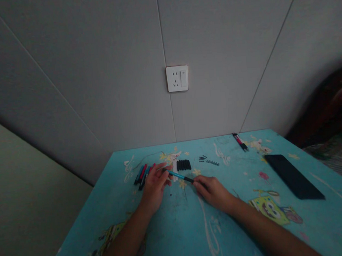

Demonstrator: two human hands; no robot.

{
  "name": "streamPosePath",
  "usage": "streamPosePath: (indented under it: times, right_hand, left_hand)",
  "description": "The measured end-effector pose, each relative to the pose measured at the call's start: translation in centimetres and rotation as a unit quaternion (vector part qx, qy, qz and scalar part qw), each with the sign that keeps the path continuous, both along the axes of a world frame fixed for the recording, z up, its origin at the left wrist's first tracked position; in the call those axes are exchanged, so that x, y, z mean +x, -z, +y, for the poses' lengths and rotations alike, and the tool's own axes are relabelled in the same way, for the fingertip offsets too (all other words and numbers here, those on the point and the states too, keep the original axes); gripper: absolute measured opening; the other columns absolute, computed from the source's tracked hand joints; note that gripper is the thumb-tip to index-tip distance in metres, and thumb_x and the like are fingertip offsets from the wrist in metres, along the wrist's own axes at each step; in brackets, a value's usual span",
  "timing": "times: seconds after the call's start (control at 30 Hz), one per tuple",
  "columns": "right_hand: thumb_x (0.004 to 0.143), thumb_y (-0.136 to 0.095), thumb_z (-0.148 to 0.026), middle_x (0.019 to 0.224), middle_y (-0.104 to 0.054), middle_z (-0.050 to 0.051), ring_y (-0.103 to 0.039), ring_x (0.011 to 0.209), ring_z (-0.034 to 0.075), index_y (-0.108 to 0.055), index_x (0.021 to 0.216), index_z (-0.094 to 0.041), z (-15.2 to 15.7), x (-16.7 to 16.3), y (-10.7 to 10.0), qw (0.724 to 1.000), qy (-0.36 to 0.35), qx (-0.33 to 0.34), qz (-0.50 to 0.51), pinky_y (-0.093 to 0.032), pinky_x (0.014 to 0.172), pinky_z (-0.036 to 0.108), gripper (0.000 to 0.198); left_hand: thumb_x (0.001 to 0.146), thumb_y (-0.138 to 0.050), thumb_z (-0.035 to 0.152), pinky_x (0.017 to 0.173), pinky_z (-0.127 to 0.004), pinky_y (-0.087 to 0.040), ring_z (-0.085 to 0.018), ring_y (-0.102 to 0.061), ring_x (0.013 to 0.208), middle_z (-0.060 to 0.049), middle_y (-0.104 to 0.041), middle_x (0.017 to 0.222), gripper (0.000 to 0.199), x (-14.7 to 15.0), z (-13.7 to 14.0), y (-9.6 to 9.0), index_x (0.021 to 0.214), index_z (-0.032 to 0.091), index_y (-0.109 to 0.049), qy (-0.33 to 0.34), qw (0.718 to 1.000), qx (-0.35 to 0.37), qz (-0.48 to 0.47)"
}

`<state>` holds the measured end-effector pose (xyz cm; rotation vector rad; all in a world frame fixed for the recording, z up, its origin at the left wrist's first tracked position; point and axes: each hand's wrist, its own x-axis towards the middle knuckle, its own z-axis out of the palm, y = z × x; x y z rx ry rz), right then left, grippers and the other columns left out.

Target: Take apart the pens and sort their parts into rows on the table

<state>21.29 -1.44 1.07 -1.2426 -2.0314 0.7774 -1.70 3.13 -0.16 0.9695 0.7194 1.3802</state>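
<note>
A blue pen (177,175) with a black grip is held level above the table between my two hands. My left hand (155,183) pinches its left end between thumb and fingers. Closed fingers of my right hand (209,188) hold the black end at the right. Just behind the pen lies a row of short black grips (184,165), with some thin white sticks (175,171) beside it. Close to my left hand rest several pen barrels (143,174) in blue and pink, partly hidden by the fingers.
Small black parts (212,162) lie behind my right hand. Farther right are a pink and black pen bundle (240,142) and a dark flat pad (293,176). The patterned blue table (179,237) meets a grey wall with a socket (177,78).
</note>
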Motion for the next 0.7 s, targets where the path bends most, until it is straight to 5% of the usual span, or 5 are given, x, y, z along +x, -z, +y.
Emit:
streamPosePath:
  times: [0.13,0.4,0.57,0.7]
  right_hand:
    - [0.098,-0.047,-0.035,0.082,-0.065,0.002,-0.059,0.074,0.016,-0.063,0.096,-0.021,0.3,0.1,0.4,0.999,0.02,0.038,-0.015,-0.043,0.069,0.026,0.021]
    - [0.098,-0.044,-0.031,0.083,-0.064,0.003,-0.059,0.077,0.017,-0.063,0.092,-0.02,0.2,0.0,0.5,0.998,0.009,0.052,-0.021,-0.044,0.072,0.027,0.023]
    - [0.1,-0.04,-0.035,0.074,-0.061,0.001,-0.056,0.067,0.014,-0.062,0.08,-0.018,-0.7,-0.3,-0.6,0.996,-0.077,-0.038,0.019,-0.042,0.065,0.025,0.034]
    - [0.102,-0.035,-0.04,0.076,-0.064,0.002,-0.059,0.071,0.014,-0.064,0.083,-0.016,-1.2,-0.5,-1.2,0.968,-0.173,-0.151,0.098,-0.044,0.067,0.024,0.042]
  left_hand:
    - [0.079,-0.074,0.033,0.067,-0.026,-0.055,-0.016,-0.069,0.077,-0.009,-0.071,0.102,0.033,-0.1,0.3,0.9,0.105,0.016,-0.064,-0.001,1.0,-0.02,0.013]
    - [0.087,-0.064,0.031,0.059,-0.025,-0.049,-0.011,-0.059,0.062,-0.007,-0.07,0.095,0.021,-0.5,-0.2,0.7,0.1,0.015,-0.067,0.005,0.994,0.073,0.078]
    - [0.088,-0.061,0.032,0.058,-0.027,-0.048,-0.014,-0.06,0.06,-0.008,-0.07,0.091,0.021,-0.8,-1.0,0.3,0.101,0.016,-0.066,-0.008,0.986,0.108,0.126]
    - [0.089,-0.06,0.034,0.053,-0.026,-0.047,-0.012,-0.059,0.054,-0.008,-0.069,0.089,0.021,-0.8,-1.4,0.0,0.096,0.015,-0.066,-0.004,0.986,0.107,0.124]
